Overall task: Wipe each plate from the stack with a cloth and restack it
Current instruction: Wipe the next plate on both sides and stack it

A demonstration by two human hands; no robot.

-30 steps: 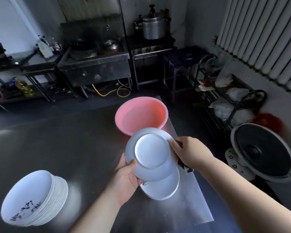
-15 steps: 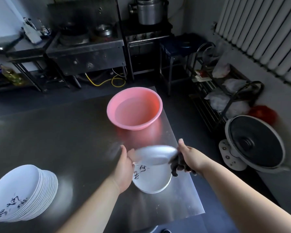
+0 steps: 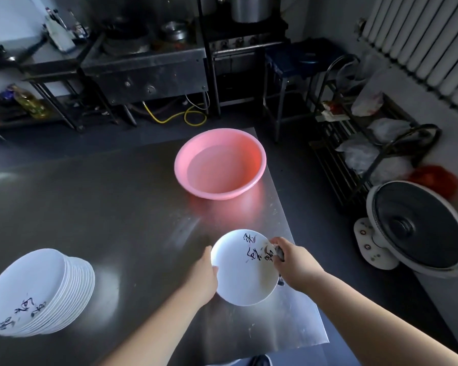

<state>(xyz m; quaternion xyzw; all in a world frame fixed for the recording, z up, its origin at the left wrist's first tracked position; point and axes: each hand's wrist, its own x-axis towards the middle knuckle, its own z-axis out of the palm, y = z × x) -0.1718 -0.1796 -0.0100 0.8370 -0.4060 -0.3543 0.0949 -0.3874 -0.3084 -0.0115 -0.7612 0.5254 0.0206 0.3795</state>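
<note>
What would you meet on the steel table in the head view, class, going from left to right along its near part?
Stack of plates → left hand → plate being held → right hand, which grips a dark cloth.

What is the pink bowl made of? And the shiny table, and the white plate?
The pink basin looks like plastic: smooth, evenly coloured, light glowing through its wall. The table looks like brushed steel: grey, streaky reflections. The plate seems glazed ceramic or melamine: glossy white with black writing; I cannot tell which.
</note>
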